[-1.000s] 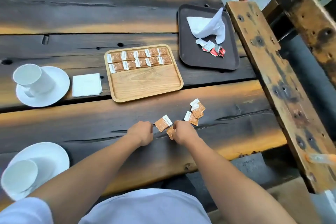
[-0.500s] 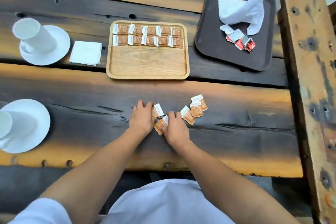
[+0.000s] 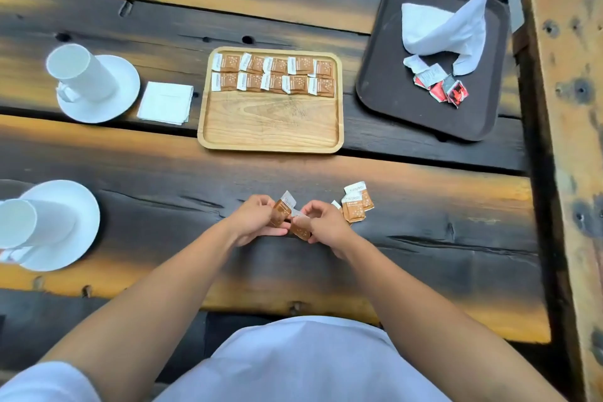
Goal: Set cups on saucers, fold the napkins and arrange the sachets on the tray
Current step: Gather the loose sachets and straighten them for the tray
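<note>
Head view.
- Left hand (image 3: 253, 220): fingers curled, pinching a brown sachet (image 3: 283, 209). Its white end points away from me and its long axis tilts slightly right.
- Right hand (image 3: 326, 222): thumb and fingertips pinching a second sachet (image 3: 300, 228), which sits lower and touches the first. Its top is hidden behind the fingers, so I cannot read its direction.
- Loose sachets (image 3: 357, 204): an overlapping heap just right of the right hand, with one partly hidden behind it.
- Wooden tray (image 3: 270, 127): beyond the hands. The tray sachets (image 3: 274, 75) lie in two rows along the far edge, white ends left.
- Near-left cup (image 3: 36, 225): cut off by the frame edge.
</note>
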